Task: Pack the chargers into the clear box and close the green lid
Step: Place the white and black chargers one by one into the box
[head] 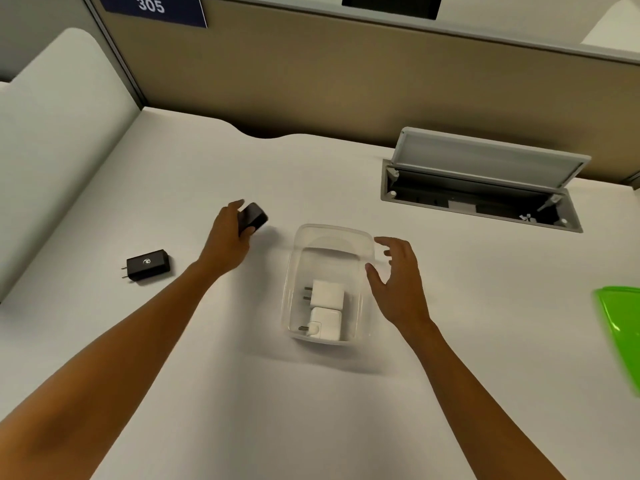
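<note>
Left of the clear box point(330, 237), clamped between thumb and fingers of the left hand point(228, 233): a black charger point(253, 216), lifted clear of the white desk point(242, 393) and tilted. Just beside the box's right wall, held open with fingers spread and gripping nothing: the right hand point(398, 282), whether touching the rim cannot be told. Inside the box, at its near end, lying one behind the other and touching: two white chargers, the farther point(327, 292) with two metal prongs pointing left, the nearer point(327, 325) with its plug end also at the left. Well apart on the desk to the left, flat, prongs pointing left: a second black charger point(148, 265) with a small round logo on top. At the far right edge, cut off by the frame and blurred: the green lid point(621, 334), off the box. Beyond the box to the right, set into the desk with its flap raised: a grey cable hatch point(485, 178). Behind the desk: a tan partition point(311, 81) and a blue sign reading 305 point(152, 8).
</note>
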`<state>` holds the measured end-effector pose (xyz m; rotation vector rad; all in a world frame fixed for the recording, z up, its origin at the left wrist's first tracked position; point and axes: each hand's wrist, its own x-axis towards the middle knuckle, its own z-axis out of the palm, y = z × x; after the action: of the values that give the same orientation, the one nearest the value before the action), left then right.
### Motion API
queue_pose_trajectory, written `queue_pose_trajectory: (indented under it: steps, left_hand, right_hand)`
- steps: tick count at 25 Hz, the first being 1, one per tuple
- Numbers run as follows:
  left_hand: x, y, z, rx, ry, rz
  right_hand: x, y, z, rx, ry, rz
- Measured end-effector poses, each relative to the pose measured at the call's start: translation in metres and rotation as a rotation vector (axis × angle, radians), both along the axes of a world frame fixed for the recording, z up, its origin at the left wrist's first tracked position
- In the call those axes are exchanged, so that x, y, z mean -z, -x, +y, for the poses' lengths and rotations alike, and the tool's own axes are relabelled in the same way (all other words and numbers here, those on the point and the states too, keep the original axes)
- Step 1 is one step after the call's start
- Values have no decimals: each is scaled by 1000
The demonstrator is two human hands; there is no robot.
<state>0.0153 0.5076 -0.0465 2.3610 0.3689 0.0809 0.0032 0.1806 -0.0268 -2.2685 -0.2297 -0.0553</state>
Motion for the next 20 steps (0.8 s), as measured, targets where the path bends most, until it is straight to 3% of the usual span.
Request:
queue_pose_trajectory:
  steps: [3, 6, 11, 16, 20]
  left_hand:
    - [-34, 11, -48, 158, -20, -275]
    - [-55, 17, -95, 364, -169, -351]
    - [-34, 12, -149, 647, -339, -44]
    - [-10, 3, -147, 709, -436, 222]
    - [-8, 2, -146, 672, -422, 264]
  right_hand:
    - [8, 10, -3, 77, -118, 81]
    - [16, 16, -4, 98, -147, 163]
    - [21, 26, -2, 183, -67, 195]
    - [24, 27, -1, 180, -36, 176]
    - [29, 30, 0, 184, -33, 181]
